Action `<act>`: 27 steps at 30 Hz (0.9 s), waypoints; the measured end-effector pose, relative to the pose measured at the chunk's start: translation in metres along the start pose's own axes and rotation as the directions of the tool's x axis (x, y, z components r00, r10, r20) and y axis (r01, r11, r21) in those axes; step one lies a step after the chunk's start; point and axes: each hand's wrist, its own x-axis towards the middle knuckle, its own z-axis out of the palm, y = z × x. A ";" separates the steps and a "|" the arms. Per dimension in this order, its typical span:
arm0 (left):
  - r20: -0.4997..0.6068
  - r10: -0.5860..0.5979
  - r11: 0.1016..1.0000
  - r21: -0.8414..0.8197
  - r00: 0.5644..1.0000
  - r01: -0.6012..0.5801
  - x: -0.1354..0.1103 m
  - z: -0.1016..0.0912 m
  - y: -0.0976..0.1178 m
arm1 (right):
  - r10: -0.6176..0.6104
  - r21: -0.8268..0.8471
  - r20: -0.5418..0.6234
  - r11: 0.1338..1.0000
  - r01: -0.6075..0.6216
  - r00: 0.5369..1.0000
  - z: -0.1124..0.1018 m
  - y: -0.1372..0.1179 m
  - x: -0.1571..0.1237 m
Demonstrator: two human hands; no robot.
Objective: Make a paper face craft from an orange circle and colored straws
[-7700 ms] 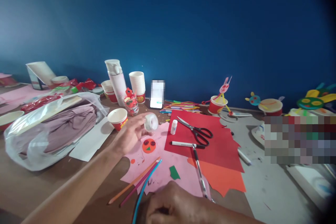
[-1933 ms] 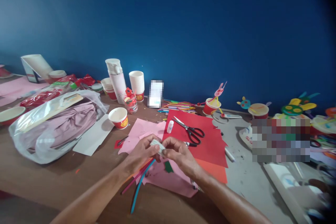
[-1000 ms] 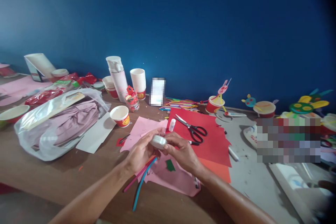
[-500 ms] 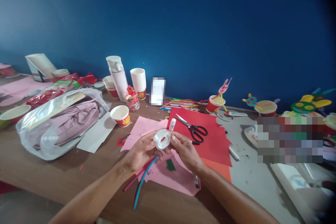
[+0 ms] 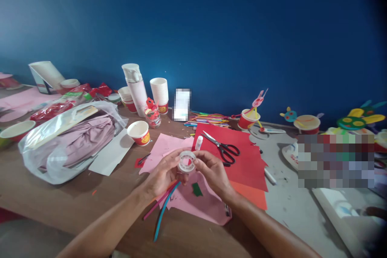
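A small roll of clear tape (image 5: pixel 186 161) is held up between both hands, its open ring facing me. My left hand (image 5: pixel 161 174) grips it from the left with curled fingers. My right hand (image 5: pixel 211 171) pinches its right edge with thumb and fingertips. Under the hands lie pink paper (image 5: pixel 169 149), a small green paper scrap (image 5: pixel 197 189) and coloured pencils (image 5: pixel 163 207). Black-handled scissors (image 5: pixel 222 147) and a small glue bottle (image 5: pixel 198 142) rest on red paper (image 5: pixel 242 161) just beyond.
A red-and-white paper cup (image 5: pixel 139 132) stands left of the pink paper. A plastic bag with folded cloth (image 5: pixel 71 141) fills the left. A white bottle (image 5: pixel 136 88), stacked cups (image 5: pixel 159 94) and paper-cup crafts (image 5: pixel 250 117) line the blue wall.
My left hand took the tape roll from the table and brought it to my right hand. In the last second both hands turned the roll so its ring faces me.
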 end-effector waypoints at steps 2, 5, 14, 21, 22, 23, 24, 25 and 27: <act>-0.059 0.005 0.998 0.063 0.998 -0.001 0.000 0.000 0.001 | -0.055 -0.135 -0.027 0.990 0.051 0.998 0.000 -0.004 -0.001; -0.112 0.010 0.987 0.162 0.994 0.008 -0.001 0.003 0.002 | -0.102 -0.299 -0.015 0.950 0.093 0.995 0.002 -0.010 -0.003; -0.095 -0.033 0.999 0.022 0.995 0.036 0.001 0.005 -0.006 | -0.090 -0.193 0.157 0.974 0.119 0.984 0.001 -0.009 -0.005; -0.044 -0.122 0.955 -0.277 0.992 0.106 0.004 0.000 -0.004 | -0.026 -0.025 0.206 0.999 0.031 0.978 -0.001 -0.009 -0.005; -0.024 -0.136 0.949 -0.289 0.990 0.123 0.004 0.000 -0.003 | -0.026 -0.028 0.214 0.999 0.033 0.976 -0.001 -0.010 -0.004; -0.006 -0.147 0.946 -0.292 0.989 0.139 0.004 0.000 -0.003 | -0.025 -0.033 0.222 0.999 0.033 0.975 -0.001 -0.011 -0.004; 0.008 -0.153 0.945 -0.290 0.988 0.148 0.004 0.001 -0.003 | -0.024 -0.035 0.229 0.999 0.033 0.973 -0.002 -0.012 -0.004; 0.014 -0.154 0.947 -0.283 0.988 0.152 0.004 0.002 -0.002 | -0.021 -0.037 0.235 0.999 0.030 0.972 -0.002 -0.012 -0.004; 0.012 -0.160 0.951 -0.267 0.987 0.157 0.003 0.004 -0.002 | -0.015 -0.048 0.242 0.998 0.028 0.970 -0.003 -0.013 -0.003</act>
